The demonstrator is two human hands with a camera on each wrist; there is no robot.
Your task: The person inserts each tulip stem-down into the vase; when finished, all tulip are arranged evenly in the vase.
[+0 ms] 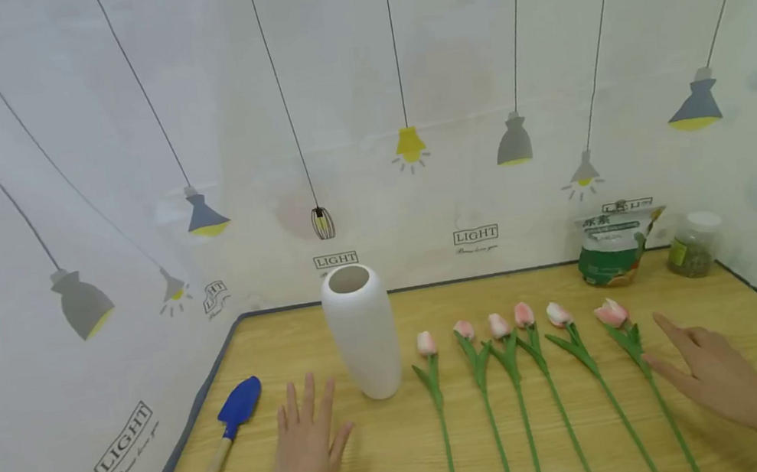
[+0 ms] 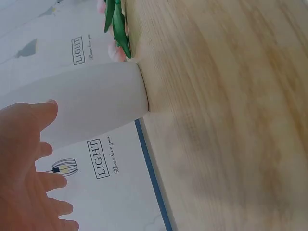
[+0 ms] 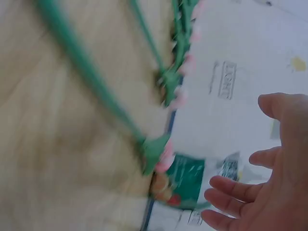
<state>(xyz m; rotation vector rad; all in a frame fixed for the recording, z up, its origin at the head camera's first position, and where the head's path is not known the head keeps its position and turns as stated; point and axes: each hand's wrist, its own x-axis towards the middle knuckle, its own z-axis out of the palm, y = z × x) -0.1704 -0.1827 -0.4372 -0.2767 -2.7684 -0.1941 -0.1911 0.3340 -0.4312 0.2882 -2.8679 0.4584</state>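
A tall white vase [image 1: 364,337] stands upright on the wooden table. My left hand [image 1: 306,447] is spread just left of it, holding nothing; in the left wrist view the vase [image 2: 101,98] shows beyond that hand's thumb. Several pink-and-white tulips with green stems lie in a row right of the vase. My right hand [image 1: 722,377] hovers by the rightmost tulip [image 1: 613,314], fingers extended and nothing in its grasp. In the right wrist view that hand [image 3: 269,178] appears beside a tulip head [image 3: 165,156]; I cannot tell whether it touches the stem.
A blue trowel [image 1: 239,404] with a wooden handle lies at the left. At the back right stand a green-and-white pouch [image 1: 614,250] and a lidded clear jar [image 1: 694,245]. A lamp-printed cloth [image 1: 348,78] rises behind and beside the table.
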